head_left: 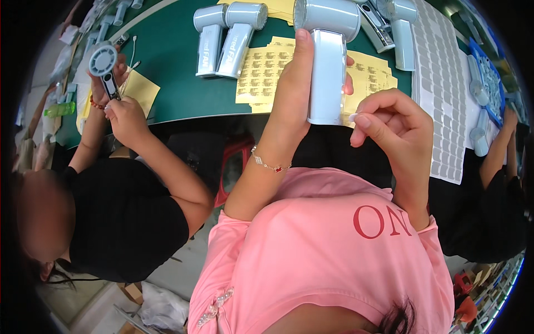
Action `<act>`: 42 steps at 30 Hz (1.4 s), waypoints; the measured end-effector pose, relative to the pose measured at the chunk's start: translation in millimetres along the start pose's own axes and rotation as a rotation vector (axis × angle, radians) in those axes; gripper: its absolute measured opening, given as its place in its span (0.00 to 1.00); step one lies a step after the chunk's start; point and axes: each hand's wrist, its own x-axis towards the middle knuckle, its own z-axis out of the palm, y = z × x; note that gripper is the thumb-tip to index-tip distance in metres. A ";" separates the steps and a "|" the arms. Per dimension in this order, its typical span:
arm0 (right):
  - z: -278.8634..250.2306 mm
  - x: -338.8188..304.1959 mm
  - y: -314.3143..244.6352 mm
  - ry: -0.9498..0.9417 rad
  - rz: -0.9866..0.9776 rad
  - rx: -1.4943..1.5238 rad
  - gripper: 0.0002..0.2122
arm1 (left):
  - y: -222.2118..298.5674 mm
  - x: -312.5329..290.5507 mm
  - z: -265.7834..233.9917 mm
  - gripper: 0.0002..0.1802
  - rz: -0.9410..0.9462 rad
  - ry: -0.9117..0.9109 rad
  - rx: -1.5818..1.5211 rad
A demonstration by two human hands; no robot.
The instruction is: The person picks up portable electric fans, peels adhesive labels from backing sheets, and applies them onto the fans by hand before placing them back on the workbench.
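A light-blue handheld fan (pixel 328 80) stands upright in my left hand (pixel 295 89), its round head up and the plain side of its handle toward me. My left thumb lies along the handle, and fingertips show at its far edge. Close to the handle's lower right corner, my right hand (pixel 397 119) pinches a tiny whitish piece (pixel 353 117), perhaps a sticker, between thumb and index finger. Behind the fan, yellow sheets of small printed labels (pixel 261 75) are spread on the green table (pixel 178 89).
Two light-blue fans (pixel 239 42) lie left of my fan; more fans (pixel 401 39) lie to the right. Grey label sheets (pixel 439 89) hang over the table edge. A blue basket (pixel 492 83) sits far right. At left, a co-worker holds another fan (pixel 104 62). A red stool (pixel 236 153) stands below.
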 end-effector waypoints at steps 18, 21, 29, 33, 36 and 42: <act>10.2 -6.1 1.7 -0.032 -0.037 -0.035 0.04 | 5.1 -12.2 5.0 0.39 -0.044 -0.035 -0.042; 11.7 -6.9 2.3 -0.026 -0.048 -0.031 0.04 | 6.7 -13.7 6.0 0.38 -0.029 -0.025 -0.028; 14.1 -8.0 2.7 -0.021 -0.063 -0.034 0.04 | 7.0 -14.5 7.4 0.38 -0.033 -0.010 -0.105; 15.3 -8.0 2.8 -0.016 -0.072 -0.042 0.03 | 6.0 -14.5 5.1 0.38 -0.037 -0.022 -0.090; 15.7 -7.9 3.9 -0.018 -0.078 -0.058 0.03 | 4.7 -14.7 3.5 0.38 -0.039 -0.021 -0.083; 16.4 -7.7 4.8 -0.005 -0.084 -0.080 0.03 | 5.7 -15.7 3.3 0.38 -0.025 -0.029 -0.057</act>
